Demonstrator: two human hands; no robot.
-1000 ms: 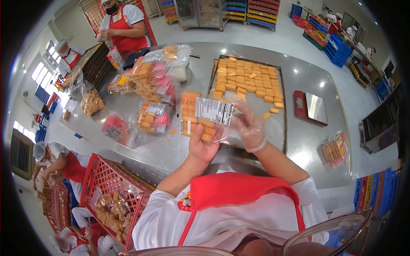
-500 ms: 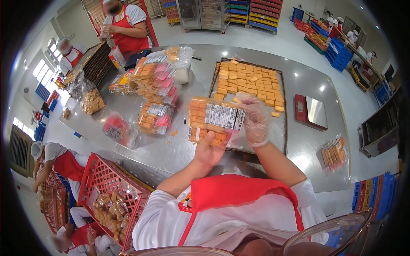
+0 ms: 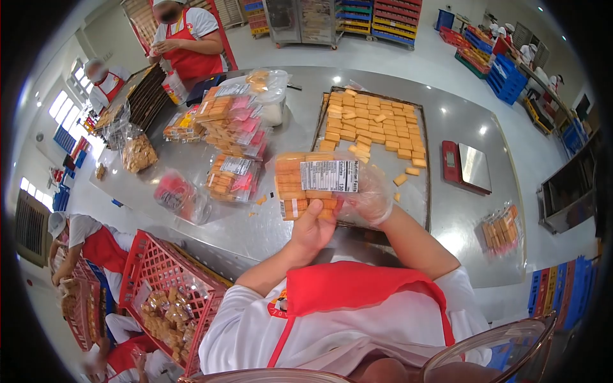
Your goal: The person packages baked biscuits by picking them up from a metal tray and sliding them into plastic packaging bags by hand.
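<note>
My bare left hand (image 3: 311, 231) grips a clear plastic pack of biscuits (image 3: 290, 175) from below, thumb on its front. The pack has a white nutrition label and holds rows of rectangular golden biscuits. At its right end, my right hand (image 3: 373, 199) in a clear plastic glove is closed on the plastic; its fingertips are partly hidden. Just behind the pack lies a baking tray (image 3: 418, 207) with many loose biscuits (image 3: 377, 121). To the left, filled packs with pink inserts (image 3: 233, 131) are stacked, and another filled pack (image 3: 231, 175) lies before them.
A red digital scale (image 3: 466, 166) stands right of the tray, with a biscuit pack (image 3: 500, 230) near the table's right edge. Bagged biscuits (image 3: 138, 153) and a white tub (image 3: 273, 112) are left. A red crate (image 3: 143, 255) stands below left. A co-worker (image 3: 191, 41) stands across the table.
The pack has tilted to a more level position and shifted slightly left. My right hand has come down and closer to its right end. Biscuits behind that hand now show on the tray.
</note>
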